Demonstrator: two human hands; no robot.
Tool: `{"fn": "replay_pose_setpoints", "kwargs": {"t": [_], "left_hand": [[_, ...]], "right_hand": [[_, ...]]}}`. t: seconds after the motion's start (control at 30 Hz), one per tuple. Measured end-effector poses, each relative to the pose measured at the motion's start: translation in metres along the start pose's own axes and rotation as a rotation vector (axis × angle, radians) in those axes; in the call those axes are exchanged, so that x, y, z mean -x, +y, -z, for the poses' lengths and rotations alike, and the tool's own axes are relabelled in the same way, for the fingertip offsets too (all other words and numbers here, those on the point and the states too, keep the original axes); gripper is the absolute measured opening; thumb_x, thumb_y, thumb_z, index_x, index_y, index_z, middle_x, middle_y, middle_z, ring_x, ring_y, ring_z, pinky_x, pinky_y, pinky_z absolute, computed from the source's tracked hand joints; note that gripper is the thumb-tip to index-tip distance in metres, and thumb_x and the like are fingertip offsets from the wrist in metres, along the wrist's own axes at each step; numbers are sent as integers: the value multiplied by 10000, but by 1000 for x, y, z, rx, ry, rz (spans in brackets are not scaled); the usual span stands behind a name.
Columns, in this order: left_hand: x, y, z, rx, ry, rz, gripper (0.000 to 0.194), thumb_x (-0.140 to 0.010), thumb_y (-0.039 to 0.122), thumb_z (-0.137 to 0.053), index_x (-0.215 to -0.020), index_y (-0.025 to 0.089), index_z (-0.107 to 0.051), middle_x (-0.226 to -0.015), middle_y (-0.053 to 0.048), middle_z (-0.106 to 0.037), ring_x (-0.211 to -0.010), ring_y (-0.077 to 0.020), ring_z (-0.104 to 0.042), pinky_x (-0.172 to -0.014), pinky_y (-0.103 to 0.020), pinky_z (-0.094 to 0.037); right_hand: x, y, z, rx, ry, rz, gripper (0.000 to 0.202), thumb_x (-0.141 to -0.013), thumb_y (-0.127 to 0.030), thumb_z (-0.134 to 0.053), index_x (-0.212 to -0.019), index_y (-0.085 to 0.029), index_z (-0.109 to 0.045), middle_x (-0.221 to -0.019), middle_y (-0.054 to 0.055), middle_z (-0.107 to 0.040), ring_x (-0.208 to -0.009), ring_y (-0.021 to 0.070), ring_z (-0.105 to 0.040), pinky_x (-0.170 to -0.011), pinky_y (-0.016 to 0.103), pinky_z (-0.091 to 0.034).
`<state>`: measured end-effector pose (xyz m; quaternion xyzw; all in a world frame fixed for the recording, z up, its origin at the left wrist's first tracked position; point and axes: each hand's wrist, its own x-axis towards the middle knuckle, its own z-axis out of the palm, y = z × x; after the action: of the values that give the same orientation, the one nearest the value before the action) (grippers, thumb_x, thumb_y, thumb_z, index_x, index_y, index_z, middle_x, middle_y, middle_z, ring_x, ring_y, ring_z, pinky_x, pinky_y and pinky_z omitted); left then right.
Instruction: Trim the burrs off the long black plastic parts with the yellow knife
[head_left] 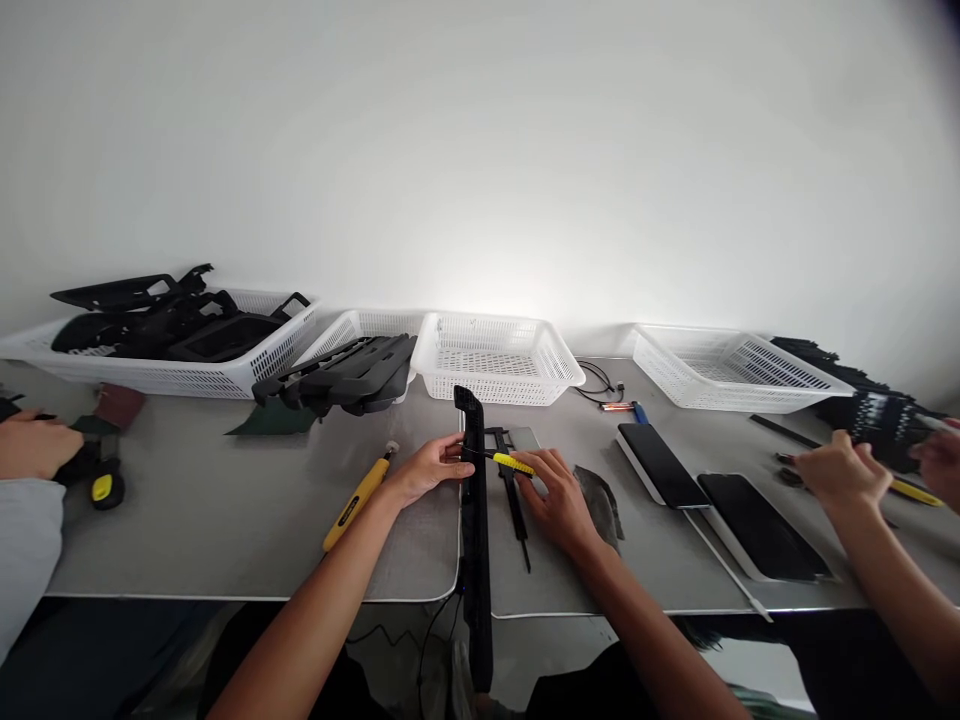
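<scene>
A long, narrow black plastic strip [474, 520] stands lengthwise before me, running from over the table down past its front edge. My left hand [431, 470] grips its left side between thumb and fingers. In my right hand [556, 497] is a slim yellow-handled tool [514, 463], its thin dark tip at the strip; the exact kind of tip is too small to make out. Beneath and beside that hand lies a black caliper [516, 515]. A grey cloth [600, 505] rests just right of my right hand, and a thicker yellow tool [360, 505] lies near my left forearm.
White baskets [499, 390] line the wall; the left one [277, 365] holds black plastic parts. More black parts [352, 370] are stacked nearby. Two phone-like black slabs [667, 465] lie on the right. Co-workers' hands [844, 470] work at both sides. The table's front edge [585, 612] is close.
</scene>
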<state>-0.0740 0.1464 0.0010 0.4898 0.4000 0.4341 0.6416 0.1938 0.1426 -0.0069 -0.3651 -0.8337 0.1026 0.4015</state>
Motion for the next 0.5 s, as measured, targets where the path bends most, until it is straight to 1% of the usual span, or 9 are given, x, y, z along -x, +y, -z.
{"fn": "replay_pose_setpoints", "kwargs": {"t": [0.13, 0.2, 0.27, 0.37, 0.43, 0.5], "left_hand": [[0, 0, -1, 11, -7, -10, 704, -693, 334, -964, -1333, 188, -711, -1283, -113, -755, -1278, -296, -638, -1110, -410, -462], [1, 1, -1, 36, 6, -9, 732, -688, 321, -966, -1355, 190, -695, -1263, -111, -762, -1258, -285, -648, -1104, -399, -461], [2, 2, -1, 70, 20, 2, 761, -698, 312, -958, -1393, 195, -669, -1258, -109, -765, -1237, -273, -659, -1088, -386, -464], [4, 5, -2, 112, 13, 40, 749, -767, 366, -907, -1443, 191, -633, -1236, -115, -773, -1162, -270, -689, -976, -355, -498], [5, 6, -3, 126, 13, 59, 723, -813, 432, -860, -1451, 180, -631, -1197, -119, -785, -1086, -269, -707, -875, -331, -503], [5, 7, -4, 130, 29, 63, 714, -825, 467, -843, -1440, 166, -641, -1164, -121, -792, -1032, -263, -711, -823, -319, -496]], "right_hand": [[0, -3, 2, -41, -28, -6, 277, -1034, -230, -541, -1270, -269, -680, -1136, 75, -717, -1037, 259, -634, -929, 424, -545], [0, -3, 2, -34, -8, -29, 287, -1034, -227, -526, -1274, -262, -679, -1112, 78, -719, -1016, 259, -628, -916, 425, -540], [0, -2, 1, -11, 37, -74, 299, -1031, -227, -520, -1284, -259, -676, -1083, 75, -721, -995, 259, -623, -902, 418, -533], [0, 0, -1, 17, 85, -135, 302, -1018, -225, -530, -1282, -252, -675, -1074, 72, -720, -989, 262, -621, -898, 408, -522], [-1, 1, -1, 27, 82, -147, 290, -1007, -218, -541, -1259, -246, -680, -1068, 70, -719, -986, 261, -622, -897, 402, -519], [-1, 1, -1, 26, 73, -140, 268, -995, -206, -550, -1222, -242, -688, -1045, 65, -717, -973, 257, -622, -891, 395, -518]]}}
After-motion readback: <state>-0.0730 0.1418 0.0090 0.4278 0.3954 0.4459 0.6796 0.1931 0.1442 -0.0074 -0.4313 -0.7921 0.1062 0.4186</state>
